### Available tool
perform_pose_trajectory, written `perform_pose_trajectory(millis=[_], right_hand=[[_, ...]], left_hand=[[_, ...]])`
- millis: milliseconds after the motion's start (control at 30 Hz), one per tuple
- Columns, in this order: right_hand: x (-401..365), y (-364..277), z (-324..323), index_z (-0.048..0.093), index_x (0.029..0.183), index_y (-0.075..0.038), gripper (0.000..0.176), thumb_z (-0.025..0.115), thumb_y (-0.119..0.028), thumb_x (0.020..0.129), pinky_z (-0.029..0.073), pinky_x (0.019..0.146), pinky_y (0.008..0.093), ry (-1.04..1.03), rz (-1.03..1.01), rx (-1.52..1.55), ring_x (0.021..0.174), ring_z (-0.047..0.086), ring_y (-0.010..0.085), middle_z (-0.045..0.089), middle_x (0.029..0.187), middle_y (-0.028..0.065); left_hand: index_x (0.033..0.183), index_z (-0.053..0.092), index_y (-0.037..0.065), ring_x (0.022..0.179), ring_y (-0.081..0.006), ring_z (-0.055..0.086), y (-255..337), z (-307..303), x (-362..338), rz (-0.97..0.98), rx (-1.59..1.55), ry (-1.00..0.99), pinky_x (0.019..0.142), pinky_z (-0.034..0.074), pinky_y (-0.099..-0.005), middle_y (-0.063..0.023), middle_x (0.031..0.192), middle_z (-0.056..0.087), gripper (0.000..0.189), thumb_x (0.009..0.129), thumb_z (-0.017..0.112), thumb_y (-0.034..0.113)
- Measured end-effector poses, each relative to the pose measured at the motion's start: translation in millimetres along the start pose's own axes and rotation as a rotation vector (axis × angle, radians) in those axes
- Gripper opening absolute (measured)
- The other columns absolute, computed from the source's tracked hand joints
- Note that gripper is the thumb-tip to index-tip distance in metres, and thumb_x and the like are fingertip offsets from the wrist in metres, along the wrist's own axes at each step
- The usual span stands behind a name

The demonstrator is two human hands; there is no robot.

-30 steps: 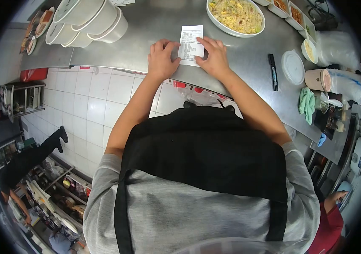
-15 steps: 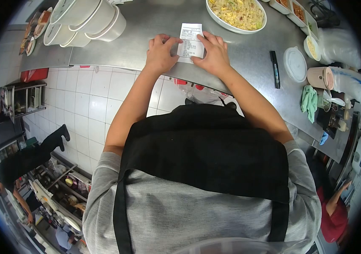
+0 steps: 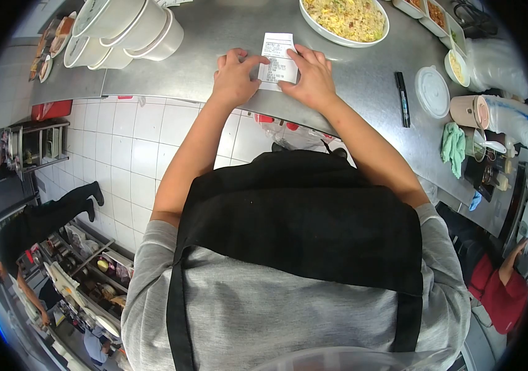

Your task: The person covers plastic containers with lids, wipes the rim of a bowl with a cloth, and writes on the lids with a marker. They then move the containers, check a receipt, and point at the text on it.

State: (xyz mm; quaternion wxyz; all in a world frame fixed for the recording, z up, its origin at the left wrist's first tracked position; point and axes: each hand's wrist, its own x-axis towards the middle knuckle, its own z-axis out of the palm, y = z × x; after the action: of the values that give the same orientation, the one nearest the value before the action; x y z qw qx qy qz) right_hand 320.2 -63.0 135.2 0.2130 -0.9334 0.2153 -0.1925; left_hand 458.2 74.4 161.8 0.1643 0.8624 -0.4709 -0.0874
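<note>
A printed paper receipt (image 3: 278, 52) lies on the steel counter (image 3: 214, 31) between my two hands. My left hand (image 3: 236, 80) rests at its left edge, fingers curved and apart, a fingertip touching the paper. On the other side my right hand (image 3: 310, 75) touches the right edge, thumb at the lower corner and index finger higher up, fingers apart. Neither hand lifts the paper. Beyond my right hand stands a white bowl of fried rice (image 3: 347, 21).
Stacked white tubs (image 3: 152, 37) stand at the left. On the right are a black marker (image 3: 402, 99), a round lid (image 3: 432, 93), a green cloth (image 3: 454, 148) and food containers (image 3: 435, 15). One person in red (image 3: 502, 294) is at the right, another in black (image 3: 41, 229) at the left.
The person in red at the right has shifted outward and downward in view. My hands and the receipt are almost unchanged.
</note>
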Motion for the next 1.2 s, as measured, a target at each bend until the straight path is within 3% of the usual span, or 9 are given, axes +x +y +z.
perform_pose_trajectory(millis=[200, 300, 400, 800, 1200], right_hand=[[0, 1, 1, 0.055, 0.123, -0.010, 0.069, 0.074, -0.034, 0.061, 0.030, 0.098, 0.0391, 0.015, -0.008, -0.018, 0.119, 0.039, 0.0260, 0.046, 0.132, 0.0063], [0, 0, 0, 0.055, 0.124, -0.010, 0.069, 0.074, -0.034, 0.061, 0.030, 0.098, 0.0393, 0.008, -0.007, -0.021, 0.119, 0.039, 0.0261, 0.046, 0.132, 0.0064], [0, 1, 1, 0.055, 0.124, -0.010, 0.070, 0.074, -0.034, 0.061, 0.030, 0.097, 0.0396, 0.008, -0.011, -0.010, 0.119, 0.039, 0.0265, 0.046, 0.132, 0.0064], [0, 2, 3, 0.055, 0.123, -0.008, 0.070, 0.072, -0.039, 0.062, 0.029, 0.098, 0.0383, 0.010, -0.018, -0.055, 0.120, 0.038, 0.0240, 0.046, 0.132, 0.0051], [0, 0, 1, 0.055, 0.123, -0.009, 0.070, 0.072, -0.037, 0.061, 0.029, 0.098, 0.0381, -0.003, -0.010, -0.053, 0.120, 0.038, 0.0238, 0.046, 0.132, 0.0053]], left_hand=[[0.107, 0.063, 0.030, 0.115, -0.0293, 0.043, 18, -38, -1, -0.071, 0.413, -0.065, 0.088, 0.042, -0.0453, -0.0046, 0.121, 0.047, 0.040, 0.069, 0.074, 0.027], [0.105, 0.064, 0.027, 0.112, -0.0301, 0.045, -1, -17, -4, 0.013, 0.064, 0.047, 0.087, 0.042, -0.0462, -0.0052, 0.119, 0.049, 0.037, 0.069, 0.074, 0.026], [0.104, 0.064, 0.028, 0.111, -0.0310, 0.046, 2, 1, -10, 0.020, -0.014, 0.121, 0.089, 0.042, -0.0457, -0.0072, 0.120, 0.049, 0.036, 0.070, 0.073, 0.021], [0.102, 0.065, 0.030, 0.121, -0.0305, 0.039, 5, 4, -13, -0.006, -0.037, 0.113, 0.095, 0.036, -0.0469, -0.0083, 0.126, 0.045, 0.033, 0.073, 0.069, 0.014], [0.105, 0.062, 0.029, 0.119, -0.0339, 0.040, 5, 5, -13, -0.016, -0.058, 0.127, 0.094, 0.037, -0.0478, -0.0088, 0.127, 0.045, 0.037, 0.073, 0.070, 0.014]])
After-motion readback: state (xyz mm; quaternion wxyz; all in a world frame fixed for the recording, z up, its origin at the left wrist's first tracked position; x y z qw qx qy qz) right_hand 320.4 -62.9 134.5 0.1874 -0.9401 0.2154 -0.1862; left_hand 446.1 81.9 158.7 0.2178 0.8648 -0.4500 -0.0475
